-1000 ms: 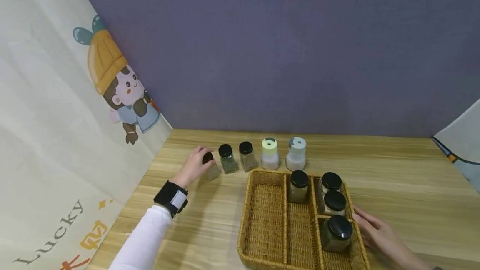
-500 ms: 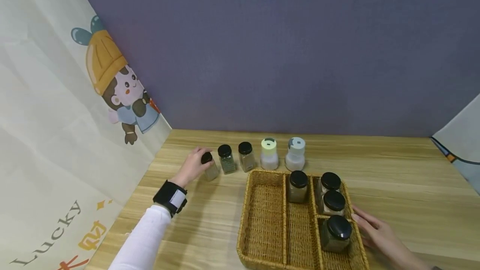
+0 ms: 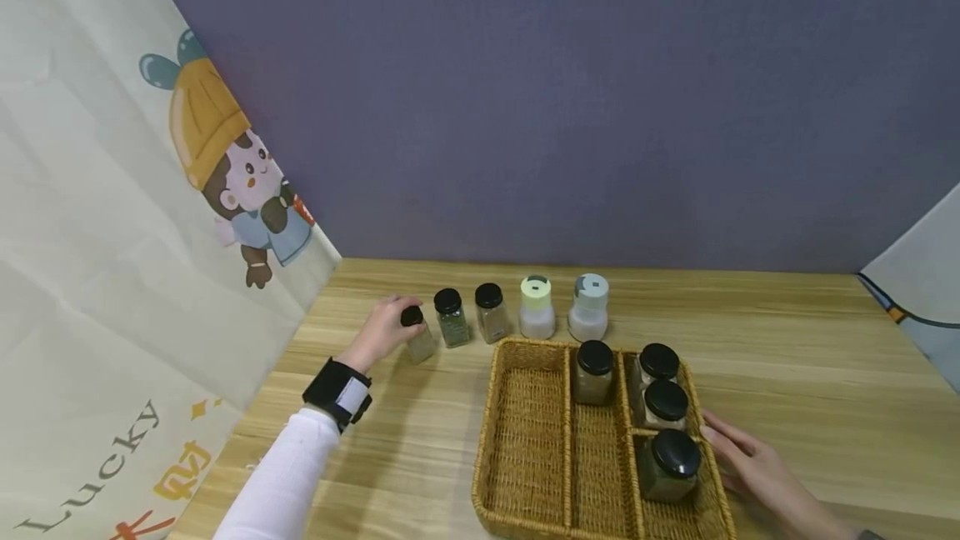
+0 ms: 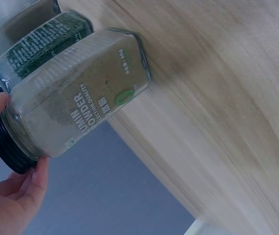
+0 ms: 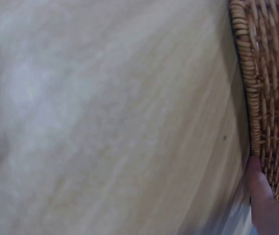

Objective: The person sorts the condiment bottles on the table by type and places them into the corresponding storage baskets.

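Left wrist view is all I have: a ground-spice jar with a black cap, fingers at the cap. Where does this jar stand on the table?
Observer: The jar is at the left end of a row of five containers behind the wicker basket; your left hand grips it at the cap.
Operator: What is in the basket?
Observer: Four black-capped jars, one in the middle section, three in the right ones. The left section holds none.
Operator: And the right hand?
Observer: The right hand rests with straight fingers against the basket's right rim, holding nothing.
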### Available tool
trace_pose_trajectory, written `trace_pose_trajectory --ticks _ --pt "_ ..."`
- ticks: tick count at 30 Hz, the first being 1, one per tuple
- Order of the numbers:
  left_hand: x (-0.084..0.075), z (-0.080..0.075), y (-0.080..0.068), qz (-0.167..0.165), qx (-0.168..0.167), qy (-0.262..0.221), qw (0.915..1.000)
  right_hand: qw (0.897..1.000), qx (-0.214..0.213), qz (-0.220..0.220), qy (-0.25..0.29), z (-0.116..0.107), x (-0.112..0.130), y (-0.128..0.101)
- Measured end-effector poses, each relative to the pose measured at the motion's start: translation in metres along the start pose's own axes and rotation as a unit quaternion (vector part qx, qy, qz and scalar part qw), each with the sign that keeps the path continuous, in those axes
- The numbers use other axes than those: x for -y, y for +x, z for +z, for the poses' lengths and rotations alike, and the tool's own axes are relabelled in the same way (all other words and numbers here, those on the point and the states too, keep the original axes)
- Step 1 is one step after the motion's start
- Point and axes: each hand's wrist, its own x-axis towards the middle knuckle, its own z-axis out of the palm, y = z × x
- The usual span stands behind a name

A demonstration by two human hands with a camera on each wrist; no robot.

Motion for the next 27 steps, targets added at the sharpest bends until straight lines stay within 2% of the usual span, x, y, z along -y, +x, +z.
trace_pose_trajectory --ticks 10,18,27 --pt "-0.009 -0.009 0.001 0.002 0.011 -0.009 0.9999 1.000 -0.003 0.002 0.005 0.001 0.000 0.000" --pt "-0.023 -0.017 0.004 0.032 0.006 -0.002 0.9995 1.000 -0.001 0.004 0.001 0.001 0.000 0.001" --pt "-0.040 -0.022 0.005 0.050 0.022 -0.009 0.9985 1.000 -0.001 0.002 0.002 0.001 -0.002 0.001"
